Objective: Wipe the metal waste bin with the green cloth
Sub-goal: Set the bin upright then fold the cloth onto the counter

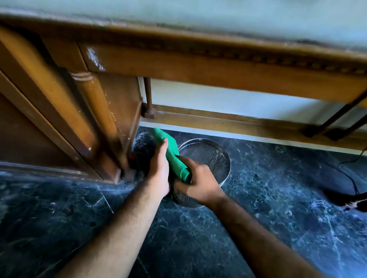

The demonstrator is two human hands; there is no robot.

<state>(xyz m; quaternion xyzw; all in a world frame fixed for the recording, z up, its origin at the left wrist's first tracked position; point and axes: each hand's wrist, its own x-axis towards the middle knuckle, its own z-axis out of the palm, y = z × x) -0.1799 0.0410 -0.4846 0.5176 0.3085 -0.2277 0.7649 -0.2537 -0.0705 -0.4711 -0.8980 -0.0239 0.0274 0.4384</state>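
Metal waste bin (208, 156) sits upright on dark marble floor (272, 222) w/ pale veins, under the wooden table (210, 72). Our right hand (199, 183) and left hand (160, 171) both clutch the rolled green cloth (171, 153) at the bin's 9 o'clock rim.

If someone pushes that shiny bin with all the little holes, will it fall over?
The metal waste bin looks thin and full of holes, so it is probably light and would slide on the smooth dark floor. It seems empty, so a high push might tip it. Once on its round side, it would likely roll.
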